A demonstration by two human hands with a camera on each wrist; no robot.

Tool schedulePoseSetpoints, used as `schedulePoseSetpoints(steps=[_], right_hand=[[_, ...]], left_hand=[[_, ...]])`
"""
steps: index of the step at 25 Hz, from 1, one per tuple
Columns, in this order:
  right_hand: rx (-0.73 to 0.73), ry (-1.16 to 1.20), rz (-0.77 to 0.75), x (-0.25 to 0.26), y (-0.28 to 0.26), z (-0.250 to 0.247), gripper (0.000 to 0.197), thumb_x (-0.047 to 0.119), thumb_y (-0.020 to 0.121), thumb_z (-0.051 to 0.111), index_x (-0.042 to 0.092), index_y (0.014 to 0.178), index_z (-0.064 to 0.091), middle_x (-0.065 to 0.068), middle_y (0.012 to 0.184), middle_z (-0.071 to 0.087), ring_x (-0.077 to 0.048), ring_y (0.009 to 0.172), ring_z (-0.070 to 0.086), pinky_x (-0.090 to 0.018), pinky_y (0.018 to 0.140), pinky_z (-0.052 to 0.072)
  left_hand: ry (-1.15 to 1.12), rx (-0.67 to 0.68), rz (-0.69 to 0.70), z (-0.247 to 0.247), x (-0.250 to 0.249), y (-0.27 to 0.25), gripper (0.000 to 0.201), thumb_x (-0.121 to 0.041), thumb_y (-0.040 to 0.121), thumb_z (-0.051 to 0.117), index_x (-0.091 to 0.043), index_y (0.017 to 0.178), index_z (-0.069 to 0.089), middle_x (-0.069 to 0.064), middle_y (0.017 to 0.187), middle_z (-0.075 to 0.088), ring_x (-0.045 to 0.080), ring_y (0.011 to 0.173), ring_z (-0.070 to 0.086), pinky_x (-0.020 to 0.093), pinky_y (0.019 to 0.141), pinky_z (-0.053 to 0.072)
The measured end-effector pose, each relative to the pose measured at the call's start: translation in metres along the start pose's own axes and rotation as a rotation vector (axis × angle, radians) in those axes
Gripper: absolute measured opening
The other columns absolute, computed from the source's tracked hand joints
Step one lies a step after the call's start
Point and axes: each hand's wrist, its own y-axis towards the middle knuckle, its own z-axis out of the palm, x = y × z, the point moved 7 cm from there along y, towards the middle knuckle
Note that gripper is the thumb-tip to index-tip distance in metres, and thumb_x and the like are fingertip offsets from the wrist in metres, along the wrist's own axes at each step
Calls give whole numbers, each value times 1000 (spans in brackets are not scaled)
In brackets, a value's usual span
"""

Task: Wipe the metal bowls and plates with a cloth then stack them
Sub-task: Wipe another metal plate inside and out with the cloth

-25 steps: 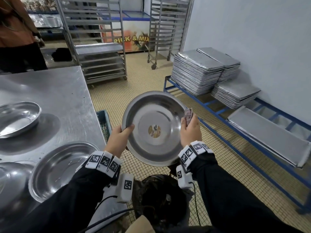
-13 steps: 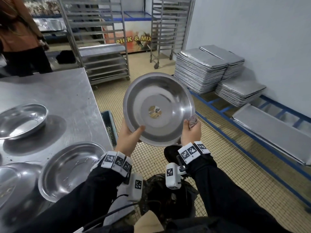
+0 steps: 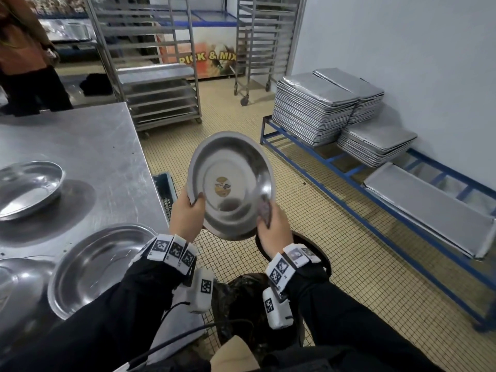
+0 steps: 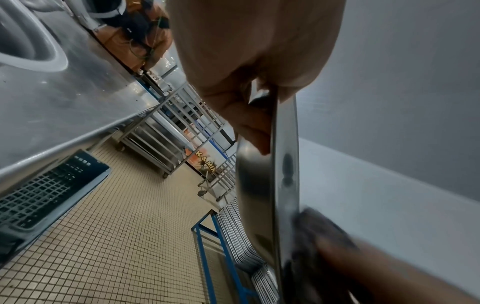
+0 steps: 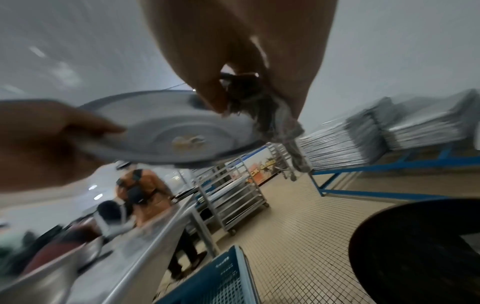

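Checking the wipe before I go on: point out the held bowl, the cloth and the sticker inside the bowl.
held bowl (image 3: 243, 162): head view, on its upper inner wall.
cloth (image 5: 270, 121): right wrist view, on the bunched part below the fingers.
sticker (image 3: 222, 186): head view, on its middle, at the bowl's bottom.

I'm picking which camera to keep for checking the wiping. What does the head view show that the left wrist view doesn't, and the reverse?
Head only: the sticker inside the held bowl, and two more bowls on the table. Left wrist only: the bowl's rim edge-on, pinched by the left hand. Both: the right hand pressing the cloth on the rim.
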Motion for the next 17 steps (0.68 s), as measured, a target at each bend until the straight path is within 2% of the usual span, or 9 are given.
schedulePoseSetpoints(steps=[2,4,6,8,10,12,14,15,17], right_hand=[[137,-220,-206,18,-14,35,54,35,94,48,28,143,28,-4,150,29,-23,140,22,-41,113,25],[212,-337,-388,33,-32,66,55,53,98,23,31,148,18,-2,157,14,-22,146,2,-50,117,12],[185,-304,-437,32,-37,70,57,55,98,7,33,149,17,2,158,10,-16,146,-6,-49,118,9],[118,-448,-411,15,-24,53,54,48,99,4,30,150,15,2,158,3,-16,145,-11,-48,118,7],[69,-661,-368,-8,-5,27,56,44,97,3,29,150,12,2,157,-4,-19,145,-10,-46,118,8],[37,-697,-357,-16,2,9,59,44,95,6,26,149,23,-1,158,8,-22,146,5,-44,118,12],[36,-486,-400,3,-13,13,56,44,97,14,20,139,41,-5,150,30,-23,139,26,-45,115,25],[51,-335,-419,16,-24,21,53,44,98,17,19,137,44,-4,145,37,-20,135,33,-43,111,32],[3,-185,-449,37,-44,33,49,41,100,20,20,138,43,0,144,42,-13,135,34,-39,110,33]], left_hand=[[1,15,17,7,-5,-2,10,-20,101,46,-21,106,55,-7,84,59,5,73,55,10,54,44],[19,42,44,15,-14,-4,11,-25,101,45,-20,102,56,-3,78,59,9,67,54,11,53,44],[23,79,69,19,-20,-3,13,-28,101,46,-25,97,58,0,77,60,11,65,54,22,59,47],[-37,95,75,16,-24,-1,15,-28,101,47,-30,91,58,-2,80,62,9,66,56,20,59,49],[-62,96,86,12,-26,1,15,-28,100,48,-30,91,59,-4,80,63,6,65,57,16,57,47],[-67,82,84,12,-25,2,14,-29,100,48,-25,95,60,-4,80,63,6,66,57,15,57,46],[-88,27,79,12,-26,2,14,-27,101,48,-19,100,60,-5,82,61,1,67,58,11,56,46],[-99,-1,81,12,-27,3,13,-26,101,48,-19,99,59,-7,82,61,-4,65,57,10,56,46],[-106,-40,92,13,-32,3,14,-26,101,47,-23,92,58,-8,82,59,-4,66,55,12,59,45]])
